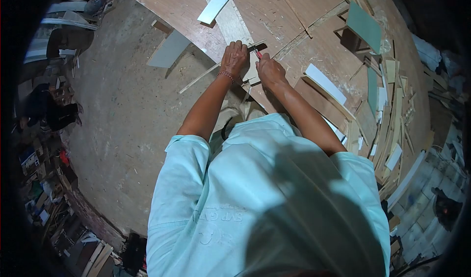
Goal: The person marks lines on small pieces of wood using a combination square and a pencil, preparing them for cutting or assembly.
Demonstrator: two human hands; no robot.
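Observation:
My left hand (235, 58) is closed over a thin wooden strip (198, 78) near the table's corner. The strip runs out past the edge toward the lower left. Closed around a small red-handled tool (259, 54), my right hand (271, 72) is just to the right. The tool's tip is by the strip, and its exact kind is too small to make out. A dark, narrow piece (257, 47) lies between the hands, partly hidden. Under them is a pale board (226, 19) lying on the wooden table (169, 4).
A white board piece (219, 3) lies beyond my hands. To the right are a green-topped small frame (364, 27), a white-edged panel (326, 84) and piled wood offcuts (392, 115). A grey panel (169, 50) stands off the table's left edge. A person (61, 111) is at far left.

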